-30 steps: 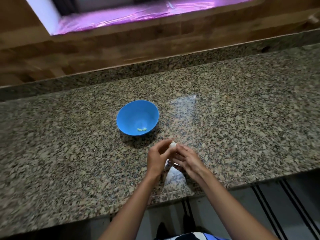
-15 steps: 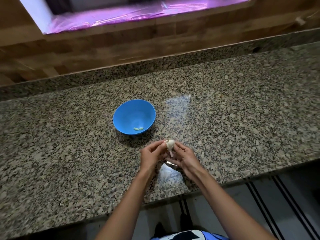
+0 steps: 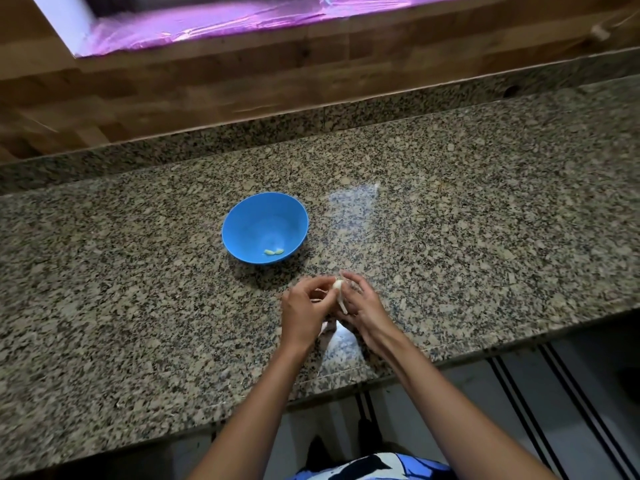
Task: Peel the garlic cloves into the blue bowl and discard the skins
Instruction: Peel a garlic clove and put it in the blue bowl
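Moved: papery white skin strip [image 3: 342, 304] hangs lower off the small white garlic clove [image 3: 336, 285]
Hands: left hand [image 3: 304, 308] and right hand [image 3: 363, 306] both pinching it
Risk: clove squirts out, misses round blue plastic bowl [image 3: 242, 216]

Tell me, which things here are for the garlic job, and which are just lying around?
For the job:
left hand and right hand, both pinching the garlic
pale strip hanging from it, likely skin
blue bowl
two peeled cloves inside the bowl

Just there:
granite counter
wooden wall
purple-lit window
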Demonstrator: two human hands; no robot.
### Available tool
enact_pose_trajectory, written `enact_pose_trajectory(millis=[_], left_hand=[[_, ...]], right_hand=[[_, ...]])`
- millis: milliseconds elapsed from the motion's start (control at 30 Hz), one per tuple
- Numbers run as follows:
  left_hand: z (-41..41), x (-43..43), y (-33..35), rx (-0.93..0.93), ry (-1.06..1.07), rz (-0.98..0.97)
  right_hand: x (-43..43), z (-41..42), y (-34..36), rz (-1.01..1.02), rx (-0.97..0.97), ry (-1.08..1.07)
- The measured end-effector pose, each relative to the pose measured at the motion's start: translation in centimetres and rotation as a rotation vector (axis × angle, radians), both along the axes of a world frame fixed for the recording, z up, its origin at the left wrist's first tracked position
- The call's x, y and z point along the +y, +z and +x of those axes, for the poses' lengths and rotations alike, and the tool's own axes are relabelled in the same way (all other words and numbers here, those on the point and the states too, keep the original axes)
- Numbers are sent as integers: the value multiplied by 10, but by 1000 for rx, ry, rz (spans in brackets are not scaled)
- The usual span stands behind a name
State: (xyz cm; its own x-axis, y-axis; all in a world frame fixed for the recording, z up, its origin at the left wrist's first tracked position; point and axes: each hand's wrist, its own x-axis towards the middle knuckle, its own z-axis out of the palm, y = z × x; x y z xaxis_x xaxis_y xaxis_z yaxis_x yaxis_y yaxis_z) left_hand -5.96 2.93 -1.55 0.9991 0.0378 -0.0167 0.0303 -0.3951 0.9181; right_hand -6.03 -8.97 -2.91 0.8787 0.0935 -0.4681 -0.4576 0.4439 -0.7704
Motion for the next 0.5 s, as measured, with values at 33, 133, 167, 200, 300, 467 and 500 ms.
enact_pose_trajectory(millis=[33,133,167,200,300,467,500], left_hand=[[-1,-3,1,-3,21,14],[-1,-10,1,-39,68,98],[0,-12,1,-50,66,144],[1,-13,1,-55,58,188],[5,-13,-2,-43,32,291],[7,-11,-4,24,20,238],[8,-9,-4,42,26,209]], right_hand=[[2,0,-2,12,1,1],[10,-2,-4,57,-2,-23],[13,-3,-3,60,-3,-32],[15,-3,-4,68,-2,-45],[18,-1,-7,97,12,-96],[20,-4,-13,88,25,-134],[20,-4,-13,71,25,-146]])
